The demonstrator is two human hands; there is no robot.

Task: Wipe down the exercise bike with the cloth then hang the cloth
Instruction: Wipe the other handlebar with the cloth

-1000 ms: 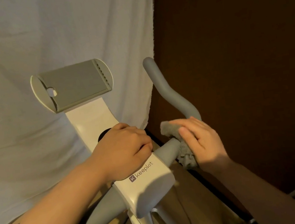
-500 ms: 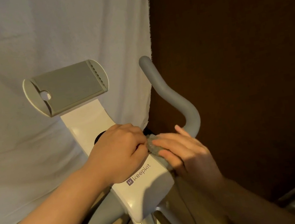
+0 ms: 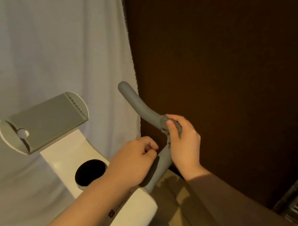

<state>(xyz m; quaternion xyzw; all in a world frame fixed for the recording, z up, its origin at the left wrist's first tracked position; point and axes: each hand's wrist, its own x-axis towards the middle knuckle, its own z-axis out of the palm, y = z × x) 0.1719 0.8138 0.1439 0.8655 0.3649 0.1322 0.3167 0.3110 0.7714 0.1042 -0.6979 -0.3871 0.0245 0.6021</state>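
Grey cloth [image 3: 167,129]: one, bunched small, wrapped on the bend of the right handlebar [image 3: 140,104] of the exercise bike [image 3: 130,213], under the right hand's fingers.
Right hand [image 3: 184,144]: closed around the cloth and the bar together, thumb pressing the cloth onto the foam.
Left hand [image 3: 133,163]: curled into a loose fist at the inner end of the same bar, just beside the console's right edge; whether it grips the bar or only rests there I cannot tell.
Task stage: wiping, by my reading; hanging not yet done.
Risk, slipping cloth: so little of it shows that a stroke up the curve could leave it behind or drop it to the floor.
Risk, missed parts: the bar's upper tip and the tablet holder [image 3: 46,121] could be skipped.
Risk, snagging: the frayed cloth edge may catch on the foam.
Count: one cloth, two hands, one bar in full view, one tablet holder, one dark round cup recess [image 3: 91,172].
Backdrop: white sheet [image 3: 34,53] behind.
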